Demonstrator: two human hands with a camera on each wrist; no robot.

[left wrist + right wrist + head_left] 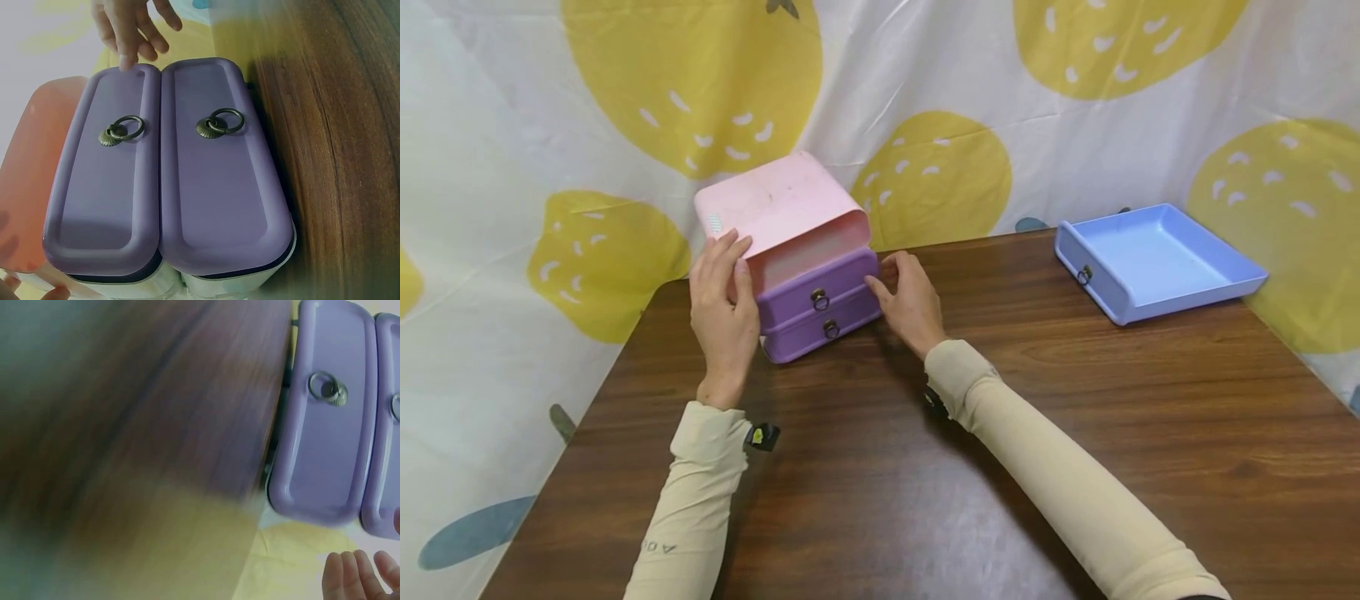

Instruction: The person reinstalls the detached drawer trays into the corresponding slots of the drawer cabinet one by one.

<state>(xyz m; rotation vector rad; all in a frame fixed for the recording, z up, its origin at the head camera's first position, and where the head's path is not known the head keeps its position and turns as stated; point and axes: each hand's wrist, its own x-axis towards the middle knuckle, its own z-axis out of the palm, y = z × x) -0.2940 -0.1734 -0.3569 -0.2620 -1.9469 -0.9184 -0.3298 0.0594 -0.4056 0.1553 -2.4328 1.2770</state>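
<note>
Standing at the far left of the counter (925,467), a stack (801,297) of three: pink shell (778,200) on top, its mouth facing forward with no drawer showing in it; beneath, the upper purple drawer (790,307), then the lower purple drawer (797,340), each with a ring pull (128,128) on its front.

Risks, as judged: the stack stood close to the rear edge and the patterned cloth (917,50), so a hard push might have driven it back into the fabric. Uneven pressure from the two sides might have skewed the tiers; whether they were joined could not be told. The shell's top looked thin, and bearing down on one front corner might have bent or tipped it.

Grip, left hand (724,308): unclenched, fingers laid long over the shell's left front corner, thumb beside the mouth; steadying rather than clutching, it seemed. Grip, right hand (913,302): loosely spread, nothing grasped, thumb and fingertips at the right end of the upper purple drawer, a light touch by the look of it.

Blue drawer (1172,258) lay apart, far right, open side up, neither hand near it.
</note>
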